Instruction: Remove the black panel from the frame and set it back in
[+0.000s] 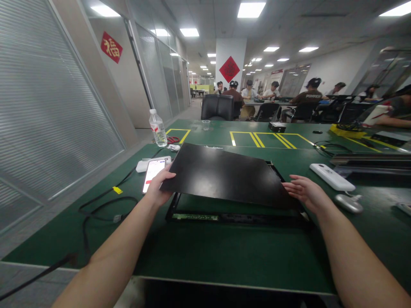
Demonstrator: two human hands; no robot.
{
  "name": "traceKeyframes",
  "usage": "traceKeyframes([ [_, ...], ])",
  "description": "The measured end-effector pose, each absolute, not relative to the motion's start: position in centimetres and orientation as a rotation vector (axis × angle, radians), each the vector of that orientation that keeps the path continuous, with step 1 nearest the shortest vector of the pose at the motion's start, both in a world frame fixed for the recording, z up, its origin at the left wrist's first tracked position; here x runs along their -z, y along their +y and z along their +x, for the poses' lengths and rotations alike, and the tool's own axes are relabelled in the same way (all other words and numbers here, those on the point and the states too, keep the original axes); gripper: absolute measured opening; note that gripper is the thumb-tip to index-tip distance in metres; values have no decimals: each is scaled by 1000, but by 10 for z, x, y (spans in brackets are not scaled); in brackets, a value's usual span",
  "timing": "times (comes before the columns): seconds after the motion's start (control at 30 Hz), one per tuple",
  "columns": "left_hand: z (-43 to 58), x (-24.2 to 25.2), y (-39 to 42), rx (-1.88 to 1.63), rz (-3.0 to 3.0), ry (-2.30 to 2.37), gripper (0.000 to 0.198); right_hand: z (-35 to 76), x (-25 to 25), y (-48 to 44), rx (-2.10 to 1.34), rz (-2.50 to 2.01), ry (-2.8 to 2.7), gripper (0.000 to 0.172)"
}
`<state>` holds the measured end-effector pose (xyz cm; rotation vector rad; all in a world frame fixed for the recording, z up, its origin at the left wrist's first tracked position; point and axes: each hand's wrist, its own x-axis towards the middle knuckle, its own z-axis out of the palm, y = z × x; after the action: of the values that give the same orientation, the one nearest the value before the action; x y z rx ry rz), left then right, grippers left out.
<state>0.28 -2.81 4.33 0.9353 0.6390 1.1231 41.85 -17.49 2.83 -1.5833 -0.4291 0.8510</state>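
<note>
A flat, glossy black panel [224, 173] tilts above the table, its left side raised. My left hand [159, 187] grips the panel's left edge, thumb on top. At the right edge is my right hand [305, 192], fingers stretched out. Its fingertips are at the edge; whether they touch it I cannot tell. Beneath the panel lies a black rectangular frame [257, 219], with a green circuit strip [194, 217] along its near side. The panel hides most of the frame's inside.
Left of the panel are a phone [153, 173], a water bottle [158, 128], red-handled scissors [173, 139] and a looped black cable [96, 209]. A white power bank [332, 176] and a mouse-shaped grey device [349, 203] lie right. Several people sit at tables beyond.
</note>
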Motion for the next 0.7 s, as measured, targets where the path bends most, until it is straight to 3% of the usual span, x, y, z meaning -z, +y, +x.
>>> traceKeyframes([
  [0.7, 2, -52, -30, -1183, 804, 561, 41, 422, -19, -171, -865, -1583, -442, 23],
])
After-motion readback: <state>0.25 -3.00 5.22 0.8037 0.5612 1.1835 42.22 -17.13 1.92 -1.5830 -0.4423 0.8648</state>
